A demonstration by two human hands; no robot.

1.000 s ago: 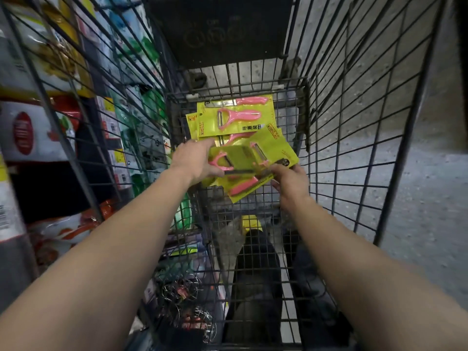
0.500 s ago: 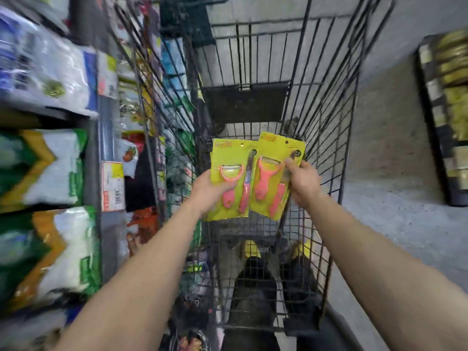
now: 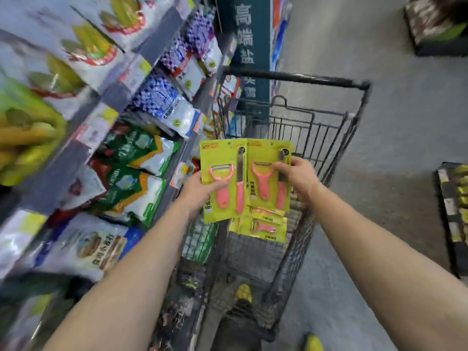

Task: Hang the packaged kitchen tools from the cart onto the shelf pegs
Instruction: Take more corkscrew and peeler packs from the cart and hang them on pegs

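Holding both up over the cart (image 3: 329, 127), I have my left hand (image 3: 200, 188) gripping the left peeler pack (image 3: 222, 158) and my right hand (image 3: 298, 176) pinching the right peeler pack (image 3: 266, 153), fingers curled; spare packs (image 3: 263, 229) lie in the cart below.

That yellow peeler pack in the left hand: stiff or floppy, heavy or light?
Probably fairly stiff: the peeler pack stands flat though the left hand grips only its left edge. Likely light: a thumb-and-finger pinch carries it, as the right hand does the second peeler pack.
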